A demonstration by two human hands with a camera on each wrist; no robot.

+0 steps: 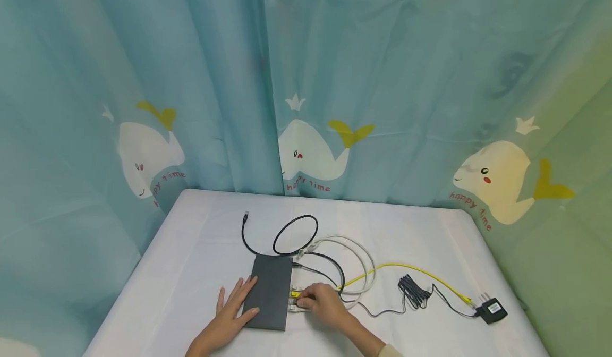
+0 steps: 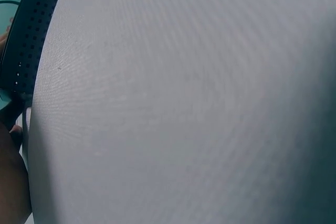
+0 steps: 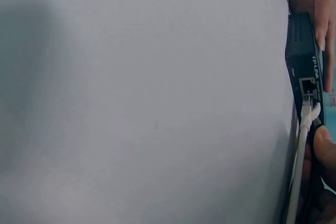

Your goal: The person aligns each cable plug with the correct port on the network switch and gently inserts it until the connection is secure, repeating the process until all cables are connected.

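Observation:
A dark TP-Link network switch (image 1: 269, 292) lies flat on the table, its row of ports facing right; its vented side (image 2: 29, 40) shows in the left wrist view. My left hand (image 1: 224, 322) rests on its left part with fingers spread. At the ports, my right hand (image 1: 322, 304) pinches the plug end of a black network cable (image 1: 341, 272), mostly hidden by the fingers. Next to the pinching fingers, a yellow plug (image 1: 295, 294) sits at the ports. In the right wrist view, a white cable (image 3: 299, 166) has its plug at a port beside my thumb (image 3: 324, 142).
The black cable's free plug (image 1: 246, 216) lies behind the switch. White cable loops (image 1: 365, 253) and a yellow cable (image 1: 416, 268) cross the table to the right. A black power adapter (image 1: 491, 310) with a bundled cord (image 1: 414, 291) lies far right. A whale-print curtain (image 1: 215, 81) hangs behind.

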